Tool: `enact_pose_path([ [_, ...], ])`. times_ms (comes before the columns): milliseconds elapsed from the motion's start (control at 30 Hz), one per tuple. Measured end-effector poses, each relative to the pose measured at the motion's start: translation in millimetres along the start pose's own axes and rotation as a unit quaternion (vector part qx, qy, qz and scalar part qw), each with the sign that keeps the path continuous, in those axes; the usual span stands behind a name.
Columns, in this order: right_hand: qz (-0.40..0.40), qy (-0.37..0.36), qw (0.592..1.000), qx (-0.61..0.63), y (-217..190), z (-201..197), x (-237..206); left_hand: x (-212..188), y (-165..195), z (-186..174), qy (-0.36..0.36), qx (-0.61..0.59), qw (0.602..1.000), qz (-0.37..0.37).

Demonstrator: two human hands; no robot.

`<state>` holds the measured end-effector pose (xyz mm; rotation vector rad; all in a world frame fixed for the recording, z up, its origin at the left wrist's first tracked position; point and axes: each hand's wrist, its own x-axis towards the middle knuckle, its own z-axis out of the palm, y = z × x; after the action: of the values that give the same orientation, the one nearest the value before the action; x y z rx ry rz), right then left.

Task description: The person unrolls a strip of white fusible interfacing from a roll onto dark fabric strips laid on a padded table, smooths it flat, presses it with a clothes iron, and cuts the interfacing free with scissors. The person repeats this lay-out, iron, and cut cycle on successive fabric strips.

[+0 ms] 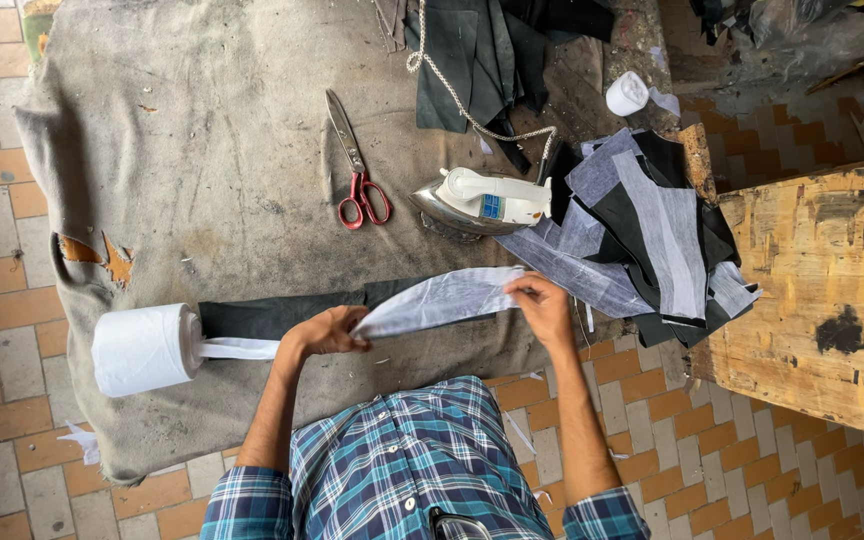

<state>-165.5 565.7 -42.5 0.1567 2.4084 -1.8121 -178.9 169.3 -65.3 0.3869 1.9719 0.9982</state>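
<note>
Both hands grip a white strip (442, 300), long axis left-right, just below the iron (482, 200): left hand (327, 330) pinched shut, right hand (544, 305) pinching its far end.

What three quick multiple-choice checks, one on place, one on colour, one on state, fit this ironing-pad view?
1. The iron sits:
A. right of the scissors
B. on the white roll
C. on the floor

2. Scissor handles are:
A. blue
B. red
C. black

3. The white strip is:
A. lying untouched
B. held by both hands
C. under the iron

Answers:
1 A, scissors lie to its left.
2 B, red loops show.
3 B, left hand and right hand pinch it.
</note>
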Motion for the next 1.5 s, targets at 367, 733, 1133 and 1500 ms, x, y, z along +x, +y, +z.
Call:
enact_pose_path([
  [367, 0.024, -0.036, 0.999, -0.012, -31, -27, -13, -7, 17, -21, 0.114, -0.134, 0.984, -0.012],
  [733, 0.170, -0.069, 0.972, -0.144, -9, 2, 3, -5, -6, -15, 0.222, -0.067, 0.973, -0.016],
  [1133, 0.058, -0.035, 0.972, -0.224, -4, 34, 0, -4, -1, 27, 0.383, 0.052, 0.921, -0.043],
  [1500, 0.042, -0.007, 0.978, -0.206, 0, 40, 4, 3, -11, 33, 0.436, 0.100, 0.894, -0.006],
])
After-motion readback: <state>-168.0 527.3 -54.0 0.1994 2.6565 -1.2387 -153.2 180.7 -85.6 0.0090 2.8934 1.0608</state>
